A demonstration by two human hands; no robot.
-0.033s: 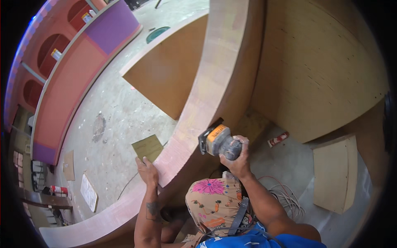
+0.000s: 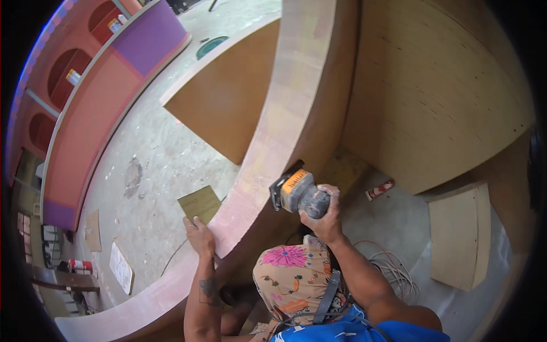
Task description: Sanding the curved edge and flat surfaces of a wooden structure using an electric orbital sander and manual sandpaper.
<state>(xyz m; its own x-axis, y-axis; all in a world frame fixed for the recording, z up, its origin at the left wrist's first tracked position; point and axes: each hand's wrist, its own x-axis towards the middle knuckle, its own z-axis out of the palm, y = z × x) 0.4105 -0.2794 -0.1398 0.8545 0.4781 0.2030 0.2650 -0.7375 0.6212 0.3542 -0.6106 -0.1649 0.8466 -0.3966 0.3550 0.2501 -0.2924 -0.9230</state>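
My right hand (image 2: 322, 221) is wrapped around the rounded grey body of an orange-and-black power sander (image 2: 296, 188). The sander is tilted, its dark pad turned toward the inner edge of a pale pinkish curved top (image 2: 268, 154); whether they touch I cannot tell. My left hand (image 2: 200, 236) lies on that curved top closer to me, its fingers stretched out over the outer edge. Past those fingertips a small olive-brown board (image 2: 199, 202) shows, partly hidden by the hand and the top.
Brown panelling (image 2: 228, 97) stands beyond the curved top. At right are a large plywood panel (image 2: 439, 102), a wooden box-like piece (image 2: 460, 239), a red-and-white tube (image 2: 380, 190) and coiled cable (image 2: 396, 273). A pink-and-purple counter (image 2: 108, 97) curves at left. Patterned head cloth (image 2: 293, 279) fills the bottom middle.
The whole view has shifted slightly. The sander appears a touch farther right of the curved top's edge; my left hand keeps its place on the top.
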